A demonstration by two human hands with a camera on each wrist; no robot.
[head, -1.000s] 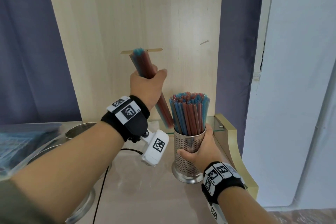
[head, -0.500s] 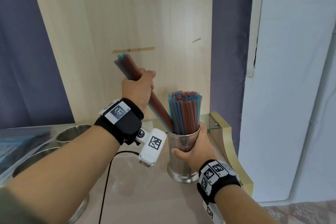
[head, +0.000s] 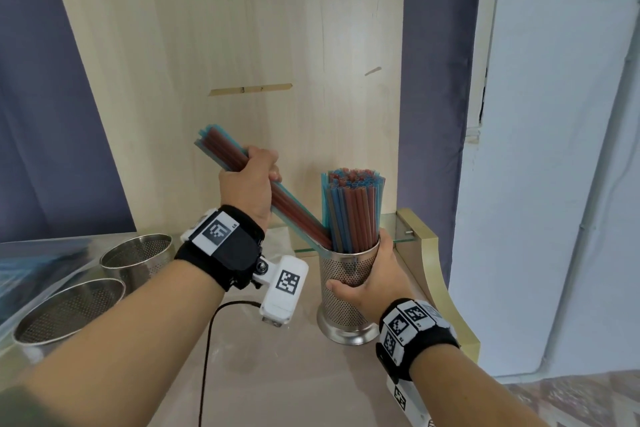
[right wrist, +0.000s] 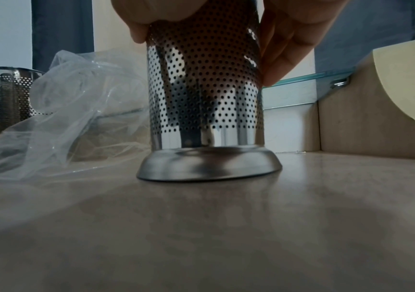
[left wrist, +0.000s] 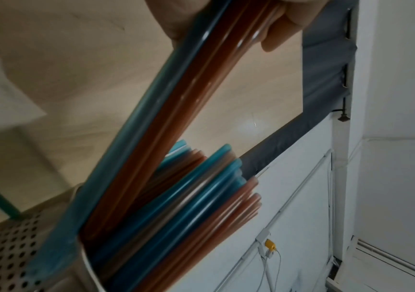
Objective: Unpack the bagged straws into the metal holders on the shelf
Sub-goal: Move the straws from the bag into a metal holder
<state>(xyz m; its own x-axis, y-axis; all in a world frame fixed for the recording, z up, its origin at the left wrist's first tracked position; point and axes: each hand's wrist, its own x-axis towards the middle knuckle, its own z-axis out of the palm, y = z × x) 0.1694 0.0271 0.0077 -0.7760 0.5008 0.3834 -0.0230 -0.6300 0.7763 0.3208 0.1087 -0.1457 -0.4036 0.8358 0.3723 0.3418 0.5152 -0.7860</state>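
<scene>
My left hand (head: 252,180) grips a slanted bundle of red and blue straws (head: 225,152), (left wrist: 176,98). The bundle's lower ends reach into the left side of a perforated metal holder (head: 346,291) that stands on the shelf. That holder is packed with upright red and blue straws (head: 353,208), (left wrist: 196,197). My right hand (head: 374,281) wraps around the holder's body from the right, with the thumb on its front. In the right wrist view the holder (right wrist: 203,94) stands on its flared base, with my fingers (right wrist: 283,47) on its right side.
Two other perforated metal holders (head: 138,253), (head: 69,308) stand at the left. A crumpled clear plastic bag (right wrist: 71,110) lies behind them. A glass shelf edge (head: 398,229) and a gold side panel (head: 446,288) bound the right. A wooden back panel (head: 242,45) rises behind.
My left hand has come down and tilted the bundle flatter, bringing its lower ends into the holder. My right hand stays on the holder.
</scene>
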